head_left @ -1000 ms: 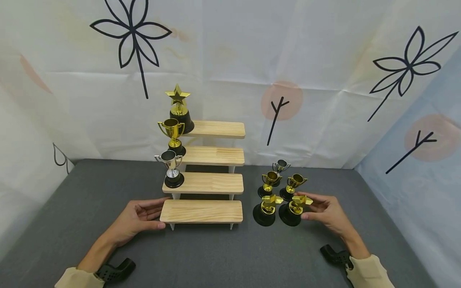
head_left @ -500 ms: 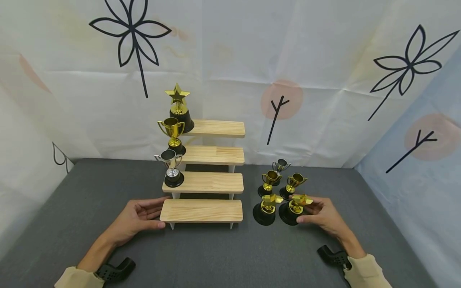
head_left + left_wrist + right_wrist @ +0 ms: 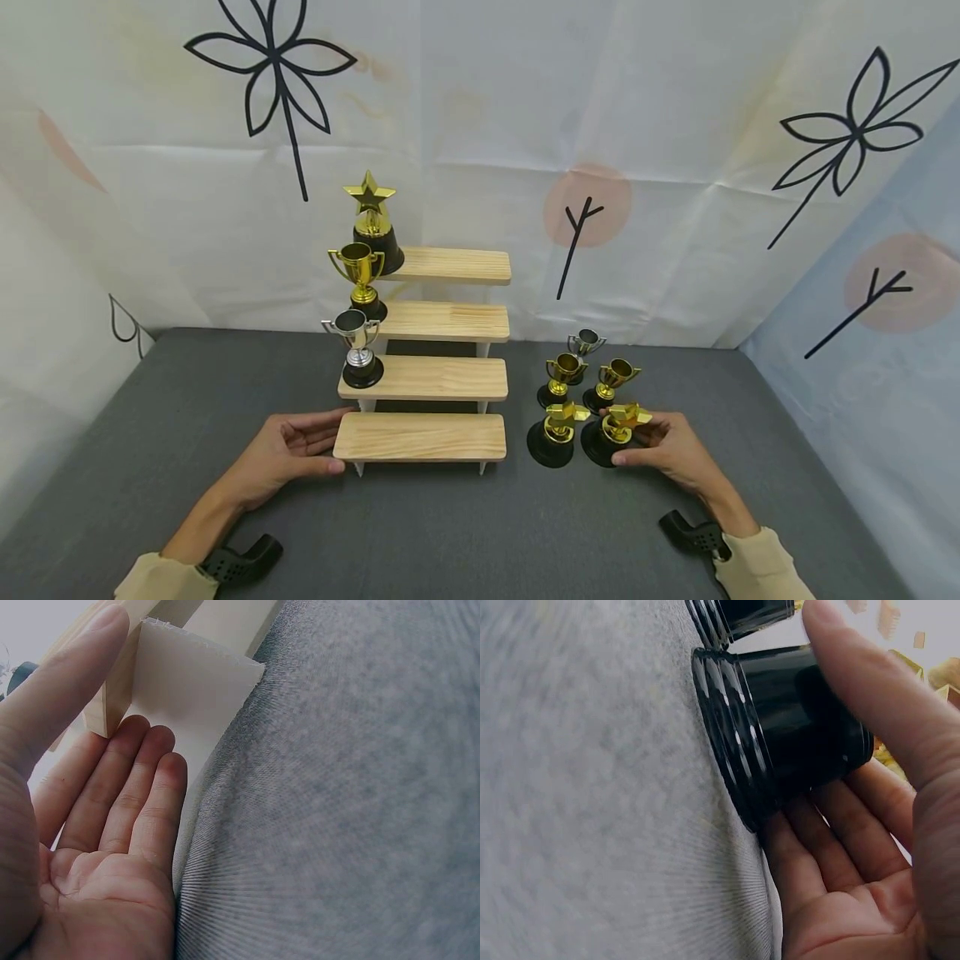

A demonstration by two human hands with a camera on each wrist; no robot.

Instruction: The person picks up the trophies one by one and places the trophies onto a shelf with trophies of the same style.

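Note:
My left hand (image 3: 288,454) lies at the left end of the lowest step of a wooden tiered display stand (image 3: 420,437). Its fingers (image 3: 157,799) are fairly straight, the tips right at the wooden edge and white support. My right hand (image 3: 667,446) holds the nearer right gold star trophy (image 3: 617,429) by its black base (image 3: 780,727), thumb in front and fingers behind. That trophy stands on the table. Left of it is a second star trophy (image 3: 555,437). Behind them stand two gold cup trophies (image 3: 617,375) (image 3: 562,375) and a silver cup trophy (image 3: 585,343).
On the stand's left side, a gold star trophy (image 3: 371,225) tops the highest step, a gold cup (image 3: 360,275) the one below, and a silver cup (image 3: 358,346) the third. A grey cloth covers the table (image 3: 450,533). Patterned white fabric (image 3: 480,108) hangs behind.
My right hand has moved slightly left, its thumb coming further across the front of the star trophy's base. The left hand and stand stay in place.

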